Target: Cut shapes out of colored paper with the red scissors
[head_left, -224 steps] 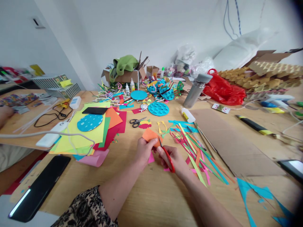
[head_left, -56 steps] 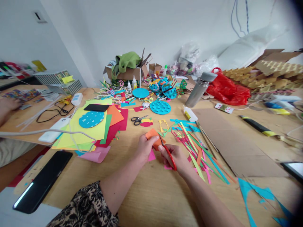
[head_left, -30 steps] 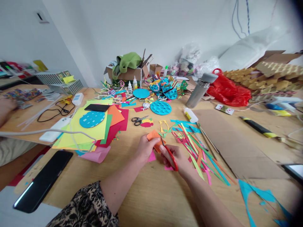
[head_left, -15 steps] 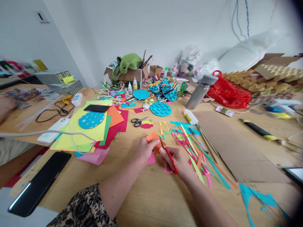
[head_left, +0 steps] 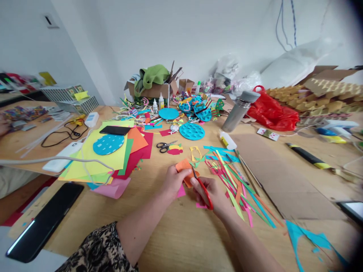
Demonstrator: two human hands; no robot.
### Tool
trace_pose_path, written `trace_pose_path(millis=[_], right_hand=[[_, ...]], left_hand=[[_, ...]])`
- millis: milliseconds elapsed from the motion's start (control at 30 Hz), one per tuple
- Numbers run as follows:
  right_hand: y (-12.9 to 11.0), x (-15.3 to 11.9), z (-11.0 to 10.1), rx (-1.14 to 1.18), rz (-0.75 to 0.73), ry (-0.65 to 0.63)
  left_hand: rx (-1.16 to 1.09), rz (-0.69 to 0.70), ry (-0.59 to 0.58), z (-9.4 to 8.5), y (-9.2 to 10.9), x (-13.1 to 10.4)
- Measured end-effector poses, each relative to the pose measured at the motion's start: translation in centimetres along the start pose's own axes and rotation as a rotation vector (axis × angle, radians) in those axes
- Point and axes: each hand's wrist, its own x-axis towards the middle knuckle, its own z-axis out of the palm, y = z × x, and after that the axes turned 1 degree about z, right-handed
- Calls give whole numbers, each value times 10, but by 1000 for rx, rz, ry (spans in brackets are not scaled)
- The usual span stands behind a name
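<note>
Between the thumb and fingers of my left hand (head_left: 173,180) is a small piece of orange paper (head_left: 183,164). My right hand (head_left: 211,190) is closed on red-handled scissors (head_left: 209,201), whose blades meet the right edge of the orange paper. Pink paper scraps (head_left: 180,191) lie beneath the hands. Just beyond them are a yellow paper frame (head_left: 195,153), red and yellow cut shapes (head_left: 175,150) and black-handled scissors (head_left: 163,147). Colored paper strips (head_left: 234,185) spread to the right of my right hand.
Stacked colored sheets (head_left: 113,166) and a black phone (head_left: 45,221) lie left. A glue bottle (head_left: 227,140), a metal flask (head_left: 239,111), cardboard (head_left: 283,177) and a cutter (head_left: 307,155) are right. Blue discs (head_left: 192,131) lie ahead. Another person's hand (head_left: 3,124) shows far left.
The other person's hand at the far left has drawn back toward the frame edge. My hands hold nearly the same pose on the paper and scissors. The view has shifted slightly.
</note>
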Motion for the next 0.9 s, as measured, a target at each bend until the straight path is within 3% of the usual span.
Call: trace_pose_path(millis=[900], right_hand=[[-7, -5, -4, -65, -44, -29]], left_hand=[[12, -30, -62, 1, 3, -3]])
